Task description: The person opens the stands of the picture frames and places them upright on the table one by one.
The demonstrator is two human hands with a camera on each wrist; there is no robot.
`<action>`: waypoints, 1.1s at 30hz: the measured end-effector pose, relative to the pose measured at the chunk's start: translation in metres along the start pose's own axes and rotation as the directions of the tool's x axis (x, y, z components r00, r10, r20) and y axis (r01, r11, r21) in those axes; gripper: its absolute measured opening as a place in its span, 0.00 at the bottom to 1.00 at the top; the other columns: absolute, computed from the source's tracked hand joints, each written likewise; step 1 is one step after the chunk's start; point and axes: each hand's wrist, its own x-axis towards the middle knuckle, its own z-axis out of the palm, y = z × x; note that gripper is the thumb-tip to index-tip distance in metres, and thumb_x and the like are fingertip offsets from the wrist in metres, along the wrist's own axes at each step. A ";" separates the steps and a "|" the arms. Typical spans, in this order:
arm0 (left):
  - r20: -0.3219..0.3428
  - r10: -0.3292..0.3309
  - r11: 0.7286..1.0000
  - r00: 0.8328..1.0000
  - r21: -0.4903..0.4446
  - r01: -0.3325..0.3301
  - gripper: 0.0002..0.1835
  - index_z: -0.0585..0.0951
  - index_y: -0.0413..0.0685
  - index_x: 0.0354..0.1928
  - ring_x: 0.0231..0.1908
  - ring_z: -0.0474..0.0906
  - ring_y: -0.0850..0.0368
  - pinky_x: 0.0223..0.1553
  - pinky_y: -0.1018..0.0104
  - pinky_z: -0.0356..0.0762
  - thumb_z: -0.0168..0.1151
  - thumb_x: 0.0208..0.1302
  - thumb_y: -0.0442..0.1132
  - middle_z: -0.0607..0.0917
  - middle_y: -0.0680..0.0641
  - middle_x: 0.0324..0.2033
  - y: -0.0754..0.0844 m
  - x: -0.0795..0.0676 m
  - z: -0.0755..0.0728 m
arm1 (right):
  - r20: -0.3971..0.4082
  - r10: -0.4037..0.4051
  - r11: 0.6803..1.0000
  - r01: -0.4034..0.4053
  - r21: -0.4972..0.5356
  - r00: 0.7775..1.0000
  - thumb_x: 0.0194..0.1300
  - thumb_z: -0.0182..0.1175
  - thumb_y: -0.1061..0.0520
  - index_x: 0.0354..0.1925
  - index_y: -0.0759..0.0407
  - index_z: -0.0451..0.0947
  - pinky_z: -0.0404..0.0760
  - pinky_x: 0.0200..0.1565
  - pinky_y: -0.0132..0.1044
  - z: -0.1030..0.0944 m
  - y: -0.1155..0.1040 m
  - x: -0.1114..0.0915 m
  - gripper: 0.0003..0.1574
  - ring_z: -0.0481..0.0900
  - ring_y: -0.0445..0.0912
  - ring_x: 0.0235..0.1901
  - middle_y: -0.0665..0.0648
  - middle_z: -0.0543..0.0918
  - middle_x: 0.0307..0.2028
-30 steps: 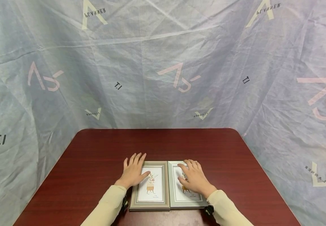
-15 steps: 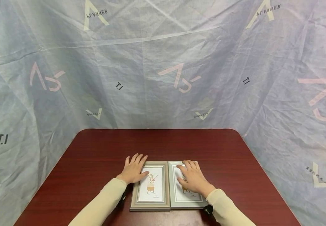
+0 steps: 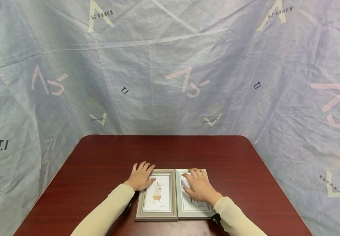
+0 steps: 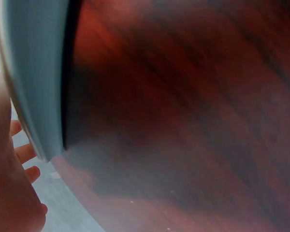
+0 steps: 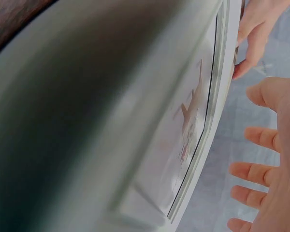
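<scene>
now, left hand (image 3: 139, 178): fingers spread and relaxed, grasping nothing, laid over the upper left corner and side of the beige frame (image 3: 173, 196); how firmly they press cannot be told.

right hand (image 3: 201, 186): fingers loose and slightly bent, grasping nothing, over the upper part of the white frame (image 3: 194, 213); contact is unclear.

beige frame: face up, partly beneath the left fingers and reaching to their right; its print (image 3: 157, 197) shows a plant in a legged pot.

white frame: face up beneath the right fingers, which hide much of its picture; to the left of those fingers, its side meets the beige frame, edges closely lined up.

sleeves: cream; over the last second the left sleeve (image 3: 105, 209) has swung outward and the right hand has slid slightly toward the beige frame.

pair of frames: unmoved meanwhile, so this seems a small resettling of the hands, with the alignment unaffected.

counter (image 3: 167, 152): dark red, stretching beyond both sets of fingertips.

backdrop (image 3: 146, 108): pale, creased, printed cloth, well beyond the fingers.
</scene>
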 end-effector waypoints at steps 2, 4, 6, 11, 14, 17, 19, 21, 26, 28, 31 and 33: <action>-0.003 0.004 1.000 1.000 -0.005 -0.004 0.33 0.68 0.46 0.71 0.69 0.58 0.39 0.64 0.35 0.50 0.52 0.72 0.58 0.70 0.38 0.65 0.000 0.000 0.001 | 0.003 -0.005 1.000 0.005 0.005 1.000 0.62 0.64 0.45 0.57 0.53 0.77 0.64 0.57 0.59 0.001 -0.001 0.000 0.27 0.70 0.59 0.57 0.61 0.76 0.52; -0.010 0.009 1.000 1.000 -0.011 -0.009 0.31 0.69 0.45 0.70 0.69 0.59 0.39 0.64 0.35 0.51 0.52 0.73 0.57 0.70 0.38 0.64 -0.001 0.000 0.002 | 0.011 -0.007 1.000 0.007 0.011 1.000 0.62 0.64 0.45 0.57 0.53 0.77 0.64 0.57 0.59 0.001 -0.002 0.001 0.27 0.70 0.59 0.58 0.61 0.75 0.53; -0.006 0.005 1.000 1.000 -0.015 -0.005 0.30 0.70 0.45 0.70 0.69 0.59 0.38 0.64 0.35 0.51 0.51 0.74 0.56 0.71 0.37 0.64 -0.001 0.000 0.004 | 0.017 -0.011 1.000 0.010 0.016 1.000 0.62 0.64 0.46 0.57 0.54 0.77 0.64 0.57 0.59 0.002 -0.002 0.001 0.27 0.70 0.59 0.58 0.61 0.75 0.53; -0.010 0.000 0.999 1.000 -0.034 0.000 0.26 0.71 0.44 0.67 0.68 0.60 0.37 0.64 0.34 0.51 0.51 0.75 0.51 0.72 0.37 0.63 0.000 0.001 0.005 | 0.023 -0.014 1.000 0.014 0.020 1.000 0.62 0.64 0.47 0.56 0.54 0.77 0.65 0.57 0.59 0.003 -0.004 0.000 0.26 0.71 0.60 0.57 0.62 0.76 0.52; -0.042 0.001 0.999 0.999 -0.045 -0.003 0.23 0.73 0.44 0.64 0.66 0.61 0.36 0.62 0.34 0.52 0.53 0.75 0.49 0.73 0.37 0.60 0.002 0.002 0.006 | 0.017 -0.018 1.000 0.018 0.003 1.000 0.62 0.64 0.47 0.56 0.54 0.77 0.66 0.56 0.59 0.005 -0.004 0.000 0.25 0.71 0.59 0.57 0.62 0.76 0.52; -0.060 -0.007 0.999 0.998 -0.035 0.005 0.20 0.75 0.46 0.61 0.66 0.61 0.37 0.62 0.35 0.53 0.54 0.75 0.48 0.74 0.38 0.58 0.003 0.004 0.008 | 0.012 -0.020 1.000 0.020 -0.011 1.000 0.62 0.63 0.46 0.56 0.54 0.77 0.67 0.55 0.57 0.007 -0.004 0.000 0.25 0.72 0.59 0.56 0.62 0.76 0.52; -0.069 -0.013 1.000 0.998 -0.018 0.012 0.19 0.75 0.47 0.59 0.66 0.61 0.37 0.62 0.36 0.53 0.53 0.75 0.49 0.74 0.39 0.58 0.003 0.005 0.011 | 0.012 -0.019 1.000 0.020 -0.014 1.000 0.62 0.63 0.46 0.56 0.53 0.76 0.67 0.54 0.57 0.008 -0.004 0.000 0.26 0.72 0.58 0.55 0.62 0.76 0.52; -0.078 -0.016 1.000 0.997 -0.004 0.016 0.17 0.75 0.49 0.58 0.66 0.61 0.38 0.62 0.37 0.54 0.54 0.75 0.49 0.74 0.40 0.57 0.003 0.006 0.014 | 0.016 -0.016 1.000 0.017 -0.016 1.000 0.63 0.62 0.46 0.56 0.53 0.76 0.67 0.54 0.57 0.008 -0.004 -0.001 0.26 0.72 0.58 0.55 0.61 0.76 0.52; -0.102 -0.014 1.000 0.995 0.013 0.015 0.15 0.76 0.50 0.55 0.64 0.62 0.39 0.60 0.37 0.55 0.55 0.73 0.49 0.75 0.41 0.55 0.003 0.008 0.016 | 0.011 -0.019 1.000 0.019 -0.023 1.000 0.62 0.63 0.46 0.56 0.53 0.76 0.67 0.54 0.56 0.008 -0.004 -0.001 0.26 0.72 0.58 0.55 0.61 0.76 0.52; -0.107 -0.012 1.000 0.994 0.015 0.014 0.15 0.76 0.50 0.54 0.64 0.62 0.39 0.59 0.37 0.55 0.56 0.73 0.49 0.75 0.41 0.55 0.003 0.008 0.016 | 0.004 -0.022 0.999 0.022 -0.026 1.000 0.62 0.63 0.46 0.56 0.53 0.76 0.67 0.54 0.57 0.008 -0.004 -0.001 0.26 0.72 0.57 0.55 0.61 0.76 0.52; -0.117 -0.008 1.000 0.993 0.000 0.008 0.14 0.76 0.48 0.53 0.63 0.62 0.39 0.59 0.37 0.55 0.57 0.72 0.47 0.74 0.39 0.55 0.004 0.009 0.014 | -0.007 -0.023 1.000 0.023 -0.021 1.000 0.62 0.64 0.46 0.56 0.53 0.76 0.66 0.54 0.57 0.008 -0.004 -0.001 0.26 0.72 0.57 0.55 0.60 0.76 0.51; -0.124 -0.005 1.000 0.992 -0.006 0.004 0.13 0.76 0.48 0.52 0.63 0.62 0.39 0.59 0.36 0.55 0.58 0.72 0.47 0.74 0.39 0.55 0.004 0.008 0.014 | -0.011 -0.024 1.000 0.024 -0.016 1.000 0.62 0.64 0.46 0.56 0.53 0.76 0.66 0.54 0.57 0.008 -0.004 -0.002 0.26 0.72 0.57 0.55 0.60 0.76 0.51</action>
